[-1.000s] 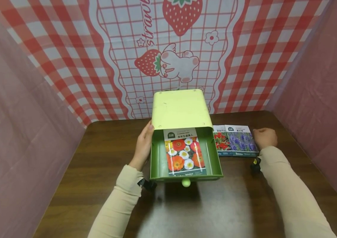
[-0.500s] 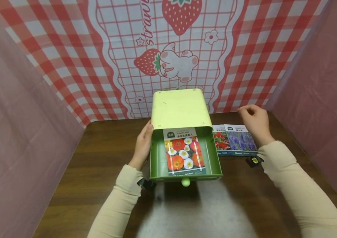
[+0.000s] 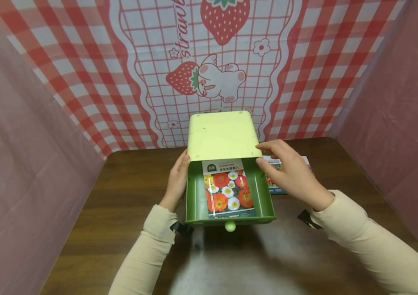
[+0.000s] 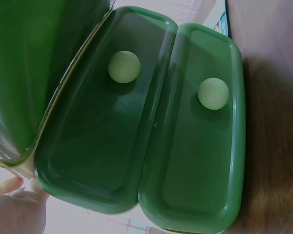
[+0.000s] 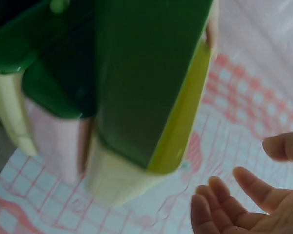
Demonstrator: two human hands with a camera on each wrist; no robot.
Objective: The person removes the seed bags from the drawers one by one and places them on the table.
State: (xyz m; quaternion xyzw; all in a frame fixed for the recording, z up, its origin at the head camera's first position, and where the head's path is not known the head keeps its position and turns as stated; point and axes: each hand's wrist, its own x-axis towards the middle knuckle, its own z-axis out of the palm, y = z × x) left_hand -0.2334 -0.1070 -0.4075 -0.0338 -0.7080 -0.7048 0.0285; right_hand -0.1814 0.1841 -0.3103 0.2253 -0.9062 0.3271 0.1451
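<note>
A small pale-yellow drawer cabinet [image 3: 225, 133] stands with its green top drawer [image 3: 266, 196] pulled out. Inside the drawer lies a flower seed packet [image 3: 229, 190] with orange and white blooms. My left hand [image 3: 175, 182] rests against the cabinet's left side, thumb by the front edge; its other fingers are mostly hidden. Near the top right edge is my right hand [image 3: 294, 170], fingers spread and holding nothing; the right wrist view shows it apart from the cabinet. Below the drawer, the left wrist view shows two pushed-in drawers with round knobs [image 4: 124, 67].
A seed packet with red flowers [image 3: 272, 180] lies on the brown wooden table [image 3: 128, 196], right of the cabinet; the purple-flower packet beside it is mostly covered by my right hand. A red-checked strawberry cloth [image 3: 216, 73] hangs behind. Pink curtains [image 3: 400, 123] enclose both sides.
My right hand rose from beside the purple-flower packet, then moved left to the cabinet's upper right edge, its fingers spreading. My left hand, the cabinet and the packet in the drawer stayed put.
</note>
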